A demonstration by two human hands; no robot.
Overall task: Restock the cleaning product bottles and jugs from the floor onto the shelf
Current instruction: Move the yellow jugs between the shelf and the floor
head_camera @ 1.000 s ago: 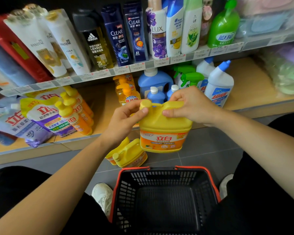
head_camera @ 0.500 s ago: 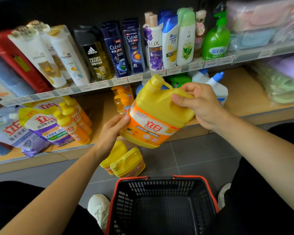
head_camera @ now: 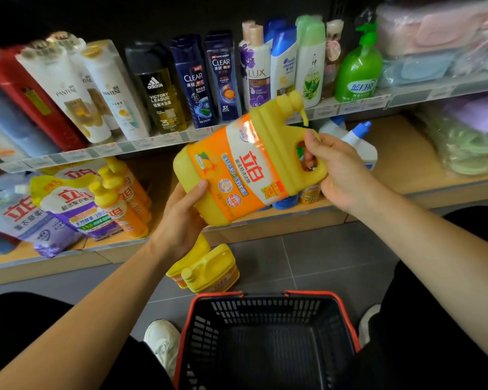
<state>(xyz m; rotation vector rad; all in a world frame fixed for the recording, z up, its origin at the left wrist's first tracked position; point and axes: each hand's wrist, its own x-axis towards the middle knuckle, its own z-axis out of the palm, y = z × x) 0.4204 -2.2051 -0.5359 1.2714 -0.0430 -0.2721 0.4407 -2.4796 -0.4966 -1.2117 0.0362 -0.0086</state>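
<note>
A big yellow jug with an orange label hangs tilted in the air in front of the lower shelf, its cap pointing up and right. My right hand grips its handle. My left hand cups its bottom corner from below. Two more yellow jugs lie on the grey floor just under my left wrist.
An empty black basket with a red rim stands on the floor between my knees. The lower shelf holds yellow dish-soap bottles, refill pouches and white cleaner bottles. Shampoo bottles line the upper shelf.
The jug has risen from the floor and tipped over toward the right, label now facing me. My left hand went from the cap to the jug's base.
</note>
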